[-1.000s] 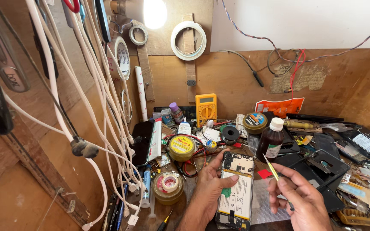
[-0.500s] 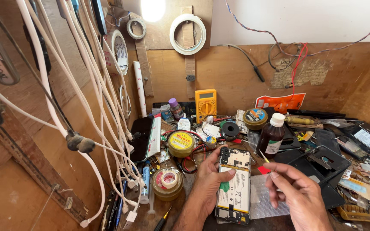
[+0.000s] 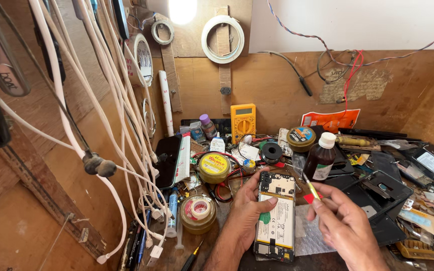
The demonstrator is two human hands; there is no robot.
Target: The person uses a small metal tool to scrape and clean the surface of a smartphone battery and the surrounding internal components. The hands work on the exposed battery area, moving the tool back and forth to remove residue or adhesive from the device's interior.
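Since the earlier frames, the right hand (image 3: 345,226) has been drawn slightly up and away from the phone (image 3: 276,216), so that the yellow tool (image 3: 311,186) is now held above the phone's right edge rather than down beside it; the work on the opened back appears to be paused, not ended. The tool is pinched between the thumb and fingers of the right hand, tip pointing up and left, near a small red tab (image 3: 311,197). The left hand (image 3: 249,208) is wrapped around the phone's left side, thumb laid across the white battery, with the phone kept flat, its back cover off, on a clear plastic sheet (image 3: 310,233) at the front of the bench. Just behind the phone a brown bottle (image 3: 321,158) with a white cap is seen, and to the left a yellow tin (image 3: 214,167) and a roll of tape (image 3: 198,212). Farther back a yellow multimeter (image 3: 242,120) is leaned against the wooden wall, and white cables (image 3: 104,105) are hung at left.
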